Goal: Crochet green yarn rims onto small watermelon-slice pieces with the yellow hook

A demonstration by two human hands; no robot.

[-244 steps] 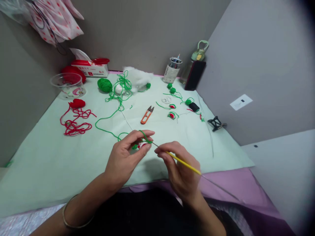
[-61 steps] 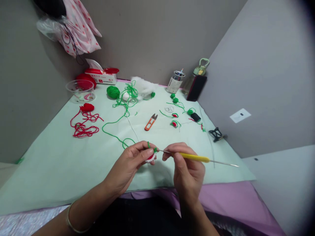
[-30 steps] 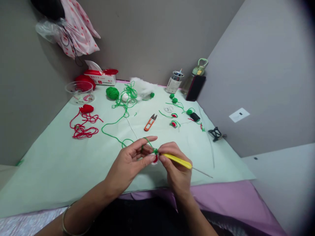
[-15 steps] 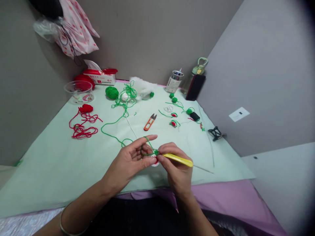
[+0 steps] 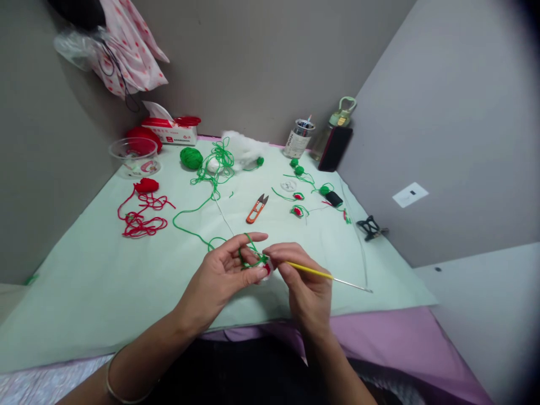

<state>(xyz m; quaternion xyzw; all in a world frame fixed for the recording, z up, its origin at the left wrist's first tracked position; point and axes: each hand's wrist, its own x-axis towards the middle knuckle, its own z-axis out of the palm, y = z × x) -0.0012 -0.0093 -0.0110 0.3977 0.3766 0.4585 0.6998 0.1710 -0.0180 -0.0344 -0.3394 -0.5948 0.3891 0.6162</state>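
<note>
A small crocheted piece in red, white and green (image 5: 265, 269) is pinched between the thumb and fingers of my left hand (image 5: 223, 275). Green yarn (image 5: 189, 228) runs from the table and loops over my left index finger. My right hand (image 5: 307, 281) grips a yellow-handled crochet hook (image 5: 310, 270), its far metal end pointing to the lower right. The hook's working tip is hidden by my fingers at the piece. Beyond my hands lie orange thread snips (image 5: 256, 209).
Red yarn (image 5: 145, 225), a clear tub (image 5: 135, 159), a green yarn ball (image 5: 191, 158) and a tissue box (image 5: 179, 133) stand left. A pen can (image 5: 298, 139), a phone (image 5: 335, 149), small crocheted pieces (image 5: 297, 211) and a black clip (image 5: 370, 228) are at right.
The hook has turned in my right hand, so its handle looks thinner and more of its metal end shows. The crocheted piece has tilted slightly in my left fingers.
</note>
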